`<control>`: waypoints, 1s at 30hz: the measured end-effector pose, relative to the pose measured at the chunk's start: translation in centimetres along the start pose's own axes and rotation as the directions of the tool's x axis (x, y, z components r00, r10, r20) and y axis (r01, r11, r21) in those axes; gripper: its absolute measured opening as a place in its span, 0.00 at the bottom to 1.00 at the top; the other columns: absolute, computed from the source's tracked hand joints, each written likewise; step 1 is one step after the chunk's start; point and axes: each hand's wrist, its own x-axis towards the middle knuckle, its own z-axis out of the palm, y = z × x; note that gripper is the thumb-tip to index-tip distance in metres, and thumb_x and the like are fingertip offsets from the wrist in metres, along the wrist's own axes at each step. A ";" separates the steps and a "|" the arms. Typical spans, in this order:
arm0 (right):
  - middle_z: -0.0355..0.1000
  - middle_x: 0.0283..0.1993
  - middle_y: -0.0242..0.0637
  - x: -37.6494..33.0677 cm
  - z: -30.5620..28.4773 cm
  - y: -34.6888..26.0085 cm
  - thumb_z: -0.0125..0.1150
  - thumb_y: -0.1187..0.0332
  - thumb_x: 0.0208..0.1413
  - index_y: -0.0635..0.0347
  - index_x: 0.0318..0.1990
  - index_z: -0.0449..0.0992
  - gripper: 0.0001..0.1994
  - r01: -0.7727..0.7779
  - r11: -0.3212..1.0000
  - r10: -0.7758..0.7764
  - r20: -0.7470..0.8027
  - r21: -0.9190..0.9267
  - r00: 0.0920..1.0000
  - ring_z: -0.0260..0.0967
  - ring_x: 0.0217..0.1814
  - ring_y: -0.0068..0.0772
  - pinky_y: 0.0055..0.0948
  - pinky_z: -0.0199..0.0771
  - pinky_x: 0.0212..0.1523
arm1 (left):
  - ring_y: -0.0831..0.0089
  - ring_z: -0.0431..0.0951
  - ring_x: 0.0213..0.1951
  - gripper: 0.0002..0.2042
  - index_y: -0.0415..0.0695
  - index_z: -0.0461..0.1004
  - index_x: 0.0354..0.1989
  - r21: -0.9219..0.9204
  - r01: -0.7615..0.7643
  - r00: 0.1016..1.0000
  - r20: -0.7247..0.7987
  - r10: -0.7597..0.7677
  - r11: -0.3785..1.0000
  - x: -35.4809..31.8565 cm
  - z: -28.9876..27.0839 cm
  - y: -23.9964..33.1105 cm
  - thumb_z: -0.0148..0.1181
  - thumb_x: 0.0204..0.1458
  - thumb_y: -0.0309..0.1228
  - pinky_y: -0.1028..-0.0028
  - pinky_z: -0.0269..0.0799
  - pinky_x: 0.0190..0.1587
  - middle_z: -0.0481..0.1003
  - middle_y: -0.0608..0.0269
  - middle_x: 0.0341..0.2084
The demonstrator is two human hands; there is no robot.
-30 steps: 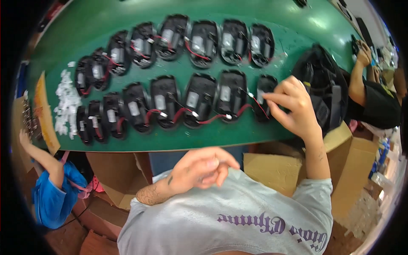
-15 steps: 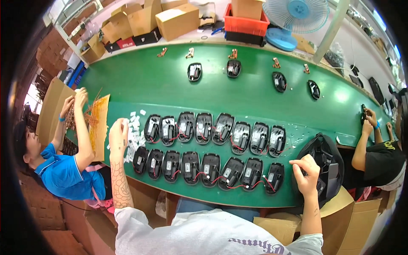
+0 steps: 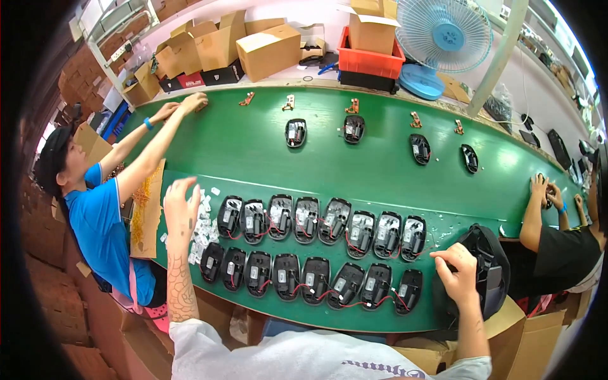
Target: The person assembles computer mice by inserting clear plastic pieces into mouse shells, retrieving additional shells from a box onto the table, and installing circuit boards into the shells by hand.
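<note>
My left hand [image 3: 182, 206] hovers at the left beside a loose heap of small white pieces [image 3: 204, 229]; its fingers are bent and apart, with nothing visible in them. At the right, my right hand [image 3: 458, 271] is raised next to a black bag [image 3: 491, 269], its fingers curled and thumb near the index finger; whatever lies between them is too small to tell. Between my hands, two rows of black oval plastic housings [image 3: 306, 218] lie open side up. They have dark cylindrical parts, pale labels and red wires. The near row [image 3: 315, 278] lies close to the table edge.
Four more housings [image 3: 296, 133] lie farther off on the green table [image 3: 240, 145], below small copper-coloured parts [image 3: 352, 106]. Cardboard boxes [image 3: 269, 52], a red crate [image 3: 373, 62] and a blue fan [image 3: 446, 38] stand behind. Co-workers sit left [image 3: 107, 215] and right [image 3: 557, 234].
The left co-worker has reached forward to the table's far side. My view has tilted, so the table sits lower. My left hand's fingers look more spread. The housings keep their arrangement.
</note>
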 end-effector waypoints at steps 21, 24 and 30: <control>0.74 0.53 0.41 44.4 31.3 0.3 0.61 0.72 0.47 0.56 0.50 0.77 0.19 0.503 0.753 -0.388 0.332 -0.424 0.860 0.73 0.51 0.46 0.40 0.75 0.50 | 0.48 0.74 0.43 0.27 0.32 0.75 0.46 -0.136 0.123 0.852 0.523 -0.034 0.983 13.7 20.6 11.0 0.68 0.41 0.41 0.57 0.76 0.47 0.71 0.41 0.45; 0.73 0.55 0.40 45.0 34.4 0.4 0.61 0.73 0.47 0.53 0.48 0.77 0.17 0.621 0.630 -0.498 0.372 -0.466 0.784 0.74 0.51 0.44 0.43 0.75 0.50 | 0.49 0.74 0.44 0.27 0.32 0.75 0.46 -0.215 0.175 0.839 0.544 -0.031 0.961 12.0 19.1 9.0 0.67 0.40 0.39 0.59 0.74 0.49 0.71 0.42 0.44; 0.75 0.46 0.40 42.0 31.4 -2.1 0.64 0.71 0.49 0.57 0.43 0.76 0.12 0.500 0.838 -0.391 0.397 -0.218 0.830 0.74 0.41 0.39 0.39 0.75 0.42 | 0.56 0.74 0.44 0.31 0.33 0.69 0.56 -0.466 0.228 0.837 0.543 0.073 0.855 8.7 10.9 7.9 0.66 0.43 0.39 0.65 0.72 0.50 0.71 0.46 0.44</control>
